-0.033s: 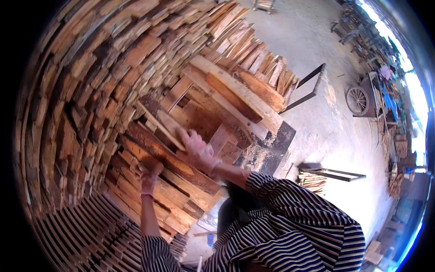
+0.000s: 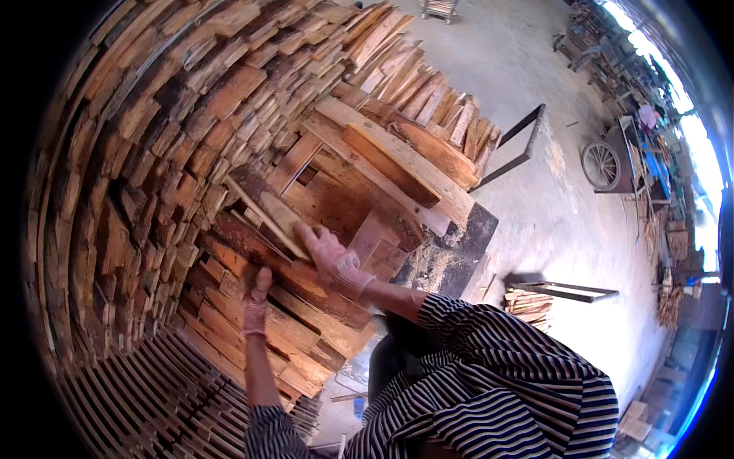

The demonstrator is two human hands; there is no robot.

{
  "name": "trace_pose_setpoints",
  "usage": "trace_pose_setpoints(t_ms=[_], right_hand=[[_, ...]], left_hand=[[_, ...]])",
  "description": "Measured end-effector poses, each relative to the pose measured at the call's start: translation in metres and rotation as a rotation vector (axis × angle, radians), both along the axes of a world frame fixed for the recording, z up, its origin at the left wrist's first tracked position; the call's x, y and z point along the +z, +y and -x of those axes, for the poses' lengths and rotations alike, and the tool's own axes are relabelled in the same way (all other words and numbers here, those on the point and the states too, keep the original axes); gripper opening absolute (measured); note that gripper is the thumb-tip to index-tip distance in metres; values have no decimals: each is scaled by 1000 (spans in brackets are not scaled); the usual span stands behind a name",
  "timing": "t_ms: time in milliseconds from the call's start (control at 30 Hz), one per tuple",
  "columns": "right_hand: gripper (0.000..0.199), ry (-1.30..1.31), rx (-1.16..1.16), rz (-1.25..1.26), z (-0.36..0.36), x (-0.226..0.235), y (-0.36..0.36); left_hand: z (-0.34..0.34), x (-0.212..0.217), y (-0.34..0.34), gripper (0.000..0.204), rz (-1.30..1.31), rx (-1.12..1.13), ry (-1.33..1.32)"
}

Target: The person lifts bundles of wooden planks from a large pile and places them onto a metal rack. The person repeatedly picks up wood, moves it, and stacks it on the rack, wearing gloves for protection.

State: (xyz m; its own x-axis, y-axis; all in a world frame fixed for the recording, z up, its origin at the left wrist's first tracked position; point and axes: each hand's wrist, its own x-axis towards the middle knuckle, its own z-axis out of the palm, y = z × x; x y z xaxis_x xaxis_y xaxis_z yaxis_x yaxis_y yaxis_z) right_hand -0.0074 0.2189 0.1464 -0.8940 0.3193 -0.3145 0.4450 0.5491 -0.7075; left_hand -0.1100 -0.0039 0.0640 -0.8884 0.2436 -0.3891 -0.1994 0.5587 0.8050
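Note:
Both hands wear thin, pale pinkish gloves. My right hand is closed on the near end of a narrow, rough wooden board, which slants away to the far left. My left hand is over the stacked planks, fingers apart and pointing away from me, with nothing visible in it. Between the hands lies a long reddish-brown plank with a dark, rough edge. Past my right hand, a recess among the boards shows a flat wooden bottom with dark stains.
A tall wall of stacked wood rises on the left. Longer boards lie beyond the recess, beside a dark plate strewn with wood chips. Black metal frames stand on the concrete floor, with a wheeled cart farther right.
My left hand has drawn back slightly from the reddish-brown plank, its fingers now raised. My right hand stays at the narrow board's end, and the board has shifted slightly.

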Motion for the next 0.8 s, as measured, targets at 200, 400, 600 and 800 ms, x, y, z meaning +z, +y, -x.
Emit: trace_pose_setpoints(t_ms=[200,400,600,800], right_hand=[[67,232,-193,-308,-17,-29,92],[52,-4,-269,-787,-31,-54,223],[40,77,-8,-314,-30,-19,163],[56,119,100,-386,-8,-37,248]], left_hand=[[-47,-2,122,47,-1024,202,-675],[-75,-32,177,35,-934,-7,-842],[-70,-29,233,59,-1057,165,-967],[-68,21,261,73,-1356,133,-929]])
